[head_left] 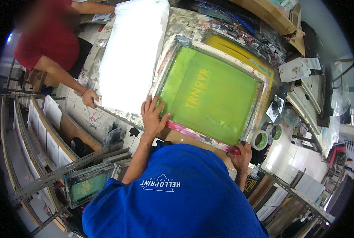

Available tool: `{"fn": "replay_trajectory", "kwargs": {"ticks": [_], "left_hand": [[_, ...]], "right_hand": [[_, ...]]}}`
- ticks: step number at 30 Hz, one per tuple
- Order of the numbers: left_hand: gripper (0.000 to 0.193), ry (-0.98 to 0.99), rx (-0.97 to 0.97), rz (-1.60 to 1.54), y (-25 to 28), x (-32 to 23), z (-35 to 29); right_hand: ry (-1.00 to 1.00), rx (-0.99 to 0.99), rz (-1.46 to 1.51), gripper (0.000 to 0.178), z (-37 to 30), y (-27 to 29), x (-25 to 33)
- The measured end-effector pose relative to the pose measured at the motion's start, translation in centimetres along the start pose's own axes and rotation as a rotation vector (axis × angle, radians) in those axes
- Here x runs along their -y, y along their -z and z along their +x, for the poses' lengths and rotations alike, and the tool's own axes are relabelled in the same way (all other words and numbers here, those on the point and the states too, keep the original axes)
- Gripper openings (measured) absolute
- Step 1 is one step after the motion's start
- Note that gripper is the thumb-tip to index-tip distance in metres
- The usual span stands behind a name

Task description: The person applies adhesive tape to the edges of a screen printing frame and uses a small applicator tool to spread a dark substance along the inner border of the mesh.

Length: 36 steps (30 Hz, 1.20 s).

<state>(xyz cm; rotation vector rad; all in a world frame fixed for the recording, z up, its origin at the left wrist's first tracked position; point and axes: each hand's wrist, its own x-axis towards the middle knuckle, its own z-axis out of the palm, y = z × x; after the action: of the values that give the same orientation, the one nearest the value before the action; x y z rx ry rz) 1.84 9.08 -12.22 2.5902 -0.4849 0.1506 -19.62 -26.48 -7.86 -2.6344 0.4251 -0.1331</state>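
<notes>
A screen-printing frame (212, 139) with green mesh (220, 99) and yellowish lettering lies on the table before me. Its wooden border is smeared with pink and white ink. On its near left corner rests my left hand (154, 119), fingers spread over the wood. My right hand (240, 156) is at the near right corner, fingers curled around a small red object (236, 152) whose kind I cannot make out. Left of the frame lies a tall stack of white sheets (129, 51), partly beside its left edge.
A person in a red shirt (46, 35) stands at the far left, one hand (90, 98) at the table's edge. A second, yellow screen (232, 47) lies behind mine. Tape rolls (260, 140) sit at the right. Metal-framed racks (50, 139) stand at the lower left.
</notes>
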Motion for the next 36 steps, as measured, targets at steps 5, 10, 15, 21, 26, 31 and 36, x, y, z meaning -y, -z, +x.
{"fn": "replay_trajectory", "kwargs": {"ticks": [5, 10, 15, 21, 26, 31, 36], "left_hand": [[0.072, -0.101, 0.085, 0.037, 1.1, 0.0, -0.1], [0.087, -0.172, 0.146, -0.019, 2.0, 0.1, -0.2], [0.072, -0.217, 0.221, -0.055, 1.9, -0.8, -0.8], [0.043, -0.198, 0.132, -0.094, 0.9, -0.8, -1.1], [0.04, -0.205, 0.123, -0.111, 0.8, -0.9, -1.2], [0.039, -0.242, 0.106, -0.134, 0.9, -1.1, -1.0], [0.04, -0.247, 0.101, -0.145, 0.9, -1.1, -0.9]], "right_hand": [[0.027, -0.025, 0.031, 0.051, -0.4, 0.0, -0.4], [0.035, -0.026, 0.033, 0.052, -0.5, 0.1, -0.1], [-0.004, -0.049, 0.005, 0.05, -0.7, 0.1, 0.3], [0.0, -0.042, -0.045, 0.048, -1.0, 0.1, -0.1], [0.004, -0.045, -0.03, 0.049, -0.7, 0.3, 0.3], [0.0, -0.045, -0.03, 0.05, -0.7, 0.4, 0.4], [0.001, -0.034, -0.039, 0.048, -0.7, 0.5, 0.4]]}}
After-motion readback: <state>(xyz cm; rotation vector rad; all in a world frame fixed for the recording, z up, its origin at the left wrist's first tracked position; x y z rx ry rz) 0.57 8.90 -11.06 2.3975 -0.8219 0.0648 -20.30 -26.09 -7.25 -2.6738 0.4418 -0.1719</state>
